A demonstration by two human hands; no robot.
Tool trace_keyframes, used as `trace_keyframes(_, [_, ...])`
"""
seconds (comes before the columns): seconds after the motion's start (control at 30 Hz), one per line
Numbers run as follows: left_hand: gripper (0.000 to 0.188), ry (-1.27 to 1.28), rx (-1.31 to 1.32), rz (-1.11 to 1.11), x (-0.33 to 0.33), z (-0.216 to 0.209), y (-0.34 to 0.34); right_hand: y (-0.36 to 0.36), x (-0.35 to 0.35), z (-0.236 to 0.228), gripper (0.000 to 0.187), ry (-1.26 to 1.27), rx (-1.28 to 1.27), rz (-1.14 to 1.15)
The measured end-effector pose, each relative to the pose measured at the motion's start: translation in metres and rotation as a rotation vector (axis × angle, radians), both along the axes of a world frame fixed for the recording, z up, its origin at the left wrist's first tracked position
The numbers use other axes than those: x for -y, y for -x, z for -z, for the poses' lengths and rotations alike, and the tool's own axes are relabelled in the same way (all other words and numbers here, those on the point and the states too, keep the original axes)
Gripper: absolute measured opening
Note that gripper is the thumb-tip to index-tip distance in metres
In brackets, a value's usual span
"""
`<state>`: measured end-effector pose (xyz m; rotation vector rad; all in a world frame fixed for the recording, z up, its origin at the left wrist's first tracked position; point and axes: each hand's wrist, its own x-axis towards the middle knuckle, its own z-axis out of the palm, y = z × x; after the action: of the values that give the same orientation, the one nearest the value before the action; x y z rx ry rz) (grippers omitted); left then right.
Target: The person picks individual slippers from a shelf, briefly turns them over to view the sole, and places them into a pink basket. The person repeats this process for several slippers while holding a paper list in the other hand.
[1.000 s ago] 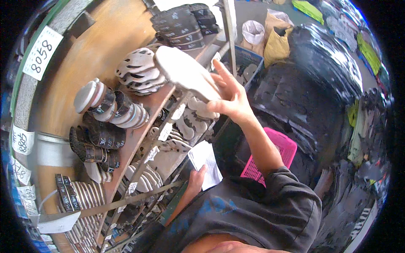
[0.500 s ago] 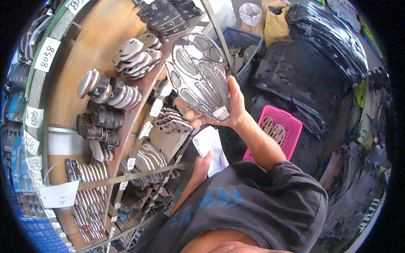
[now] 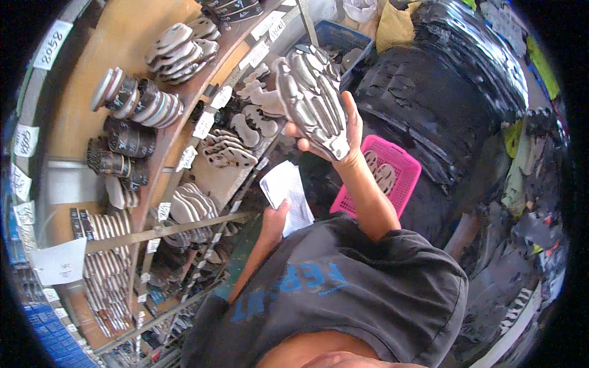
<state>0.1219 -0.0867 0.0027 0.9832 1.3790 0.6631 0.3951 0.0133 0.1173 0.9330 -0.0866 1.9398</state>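
My right hand [image 3: 347,132] holds up a silver, sole-shaped metal piece [image 3: 313,101] with ribs and long hollows, its fingers wrapped round the narrow lower end. The piece is tilted, its wide end pointing away from me. Lower and to the left, my left hand [image 3: 277,216] grips a folded sheaf of white papers [image 3: 289,191] by its near edge. Beyond the papers, on the shelf, lie a stack of pale slotted soles [image 3: 228,149] and several curved grey pieces [image 3: 253,126].
Shelving with a wooden board [image 3: 110,58] fills the left, carrying stacked soles [image 3: 181,52] and banded dark bundles [image 3: 132,138]. A pink basket [image 3: 408,178] holding slotted soles stands below my right forearm. Further off are a blue crate [image 3: 359,44] and a black sheet-covered heap [image 3: 423,92].
The silver piece has turned in my right hand and now shows more of its side edge. Shelves and basket have shifted left and up in the picture.
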Motion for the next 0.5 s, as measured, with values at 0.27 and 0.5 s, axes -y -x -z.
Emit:
trace_keyframes(0.27, [0.039,0.08,-0.011,0.023,-0.008,0.013,-0.007,-0.023,0.016,0.05,0.077,0.047,-0.064,0.039])
trace_keyframes(0.5, [0.04,0.063,0.0,0.025,-0.022,0.025,-0.011,-0.04,0.035,0.057,0.092,0.021,0.301,0.346])
